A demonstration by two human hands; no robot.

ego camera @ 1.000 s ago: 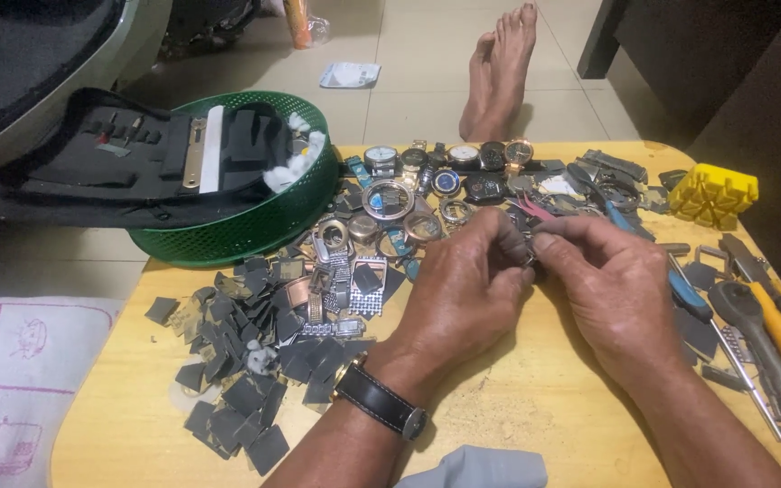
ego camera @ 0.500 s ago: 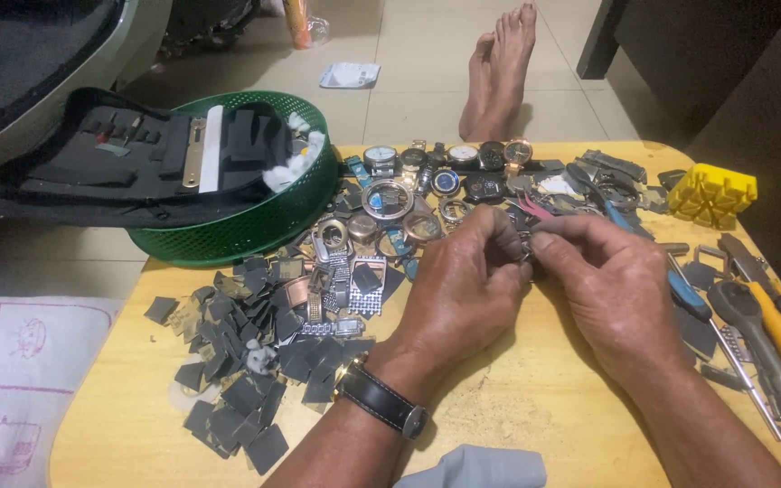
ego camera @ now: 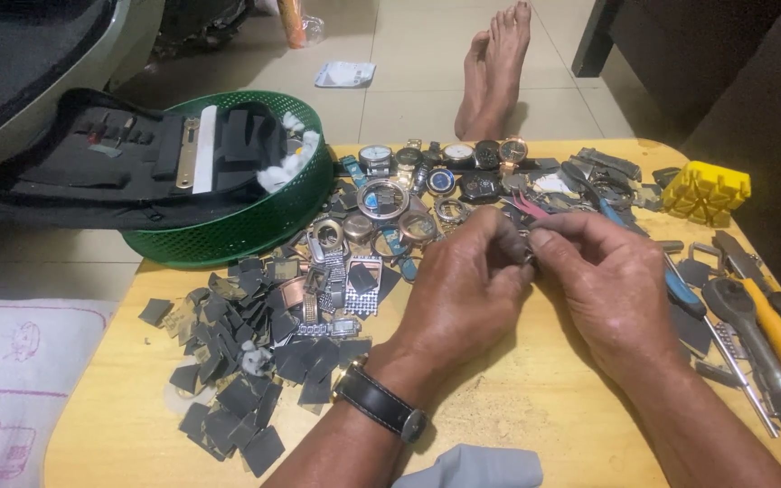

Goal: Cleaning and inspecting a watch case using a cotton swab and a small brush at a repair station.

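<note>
Both hands' grip (ego camera: 528, 253) mid-table (ego camera: 517, 425), watches (ego camera: 445, 176) crowding beyond, tools (ego camera: 752, 316) right

Hands (ego camera: 535, 280) pinching small watch part (ego camera: 528, 256)

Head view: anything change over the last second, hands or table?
Almost nothing. The left hand and right hand keep their grip on a small metal part pinched between the fingertips above the wooden table; at most the fingers shifted slightly. Nothing was picked up or let go. The watches, dark square pieces, green basket and tools lie as before.
</note>
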